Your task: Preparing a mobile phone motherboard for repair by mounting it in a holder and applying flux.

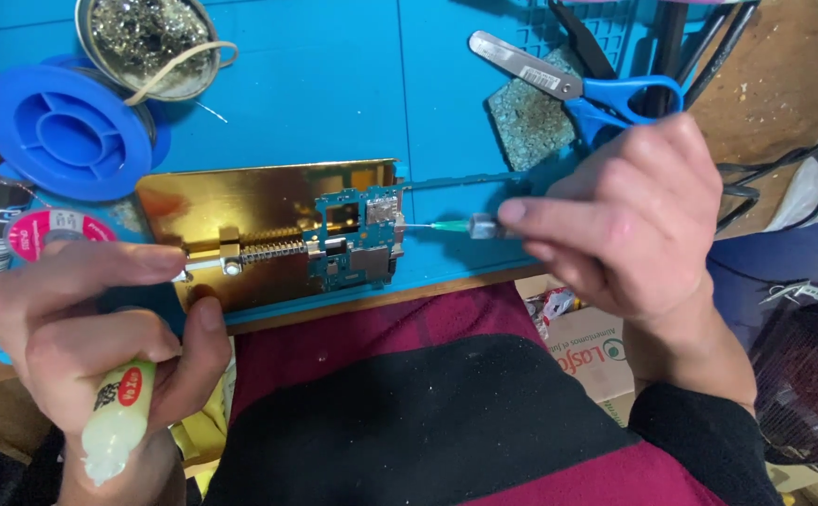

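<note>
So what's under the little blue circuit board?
The circuit board sits on a shiny gold holder plate, gripped by a spring clamp. Under the plate lies a blue work mat. The plate's surface right beneath the board is covered, so it can't be seen.

Single head view, looking steeply down, close over blue mat [334,103] (workbench edge)

My left hand [90,328]: low left, fingers curled in closed grip, thumb pressed inward. My right hand [629,220]: right of centre, forefinger and thumb pinched, wrist angled down-right.
</note>
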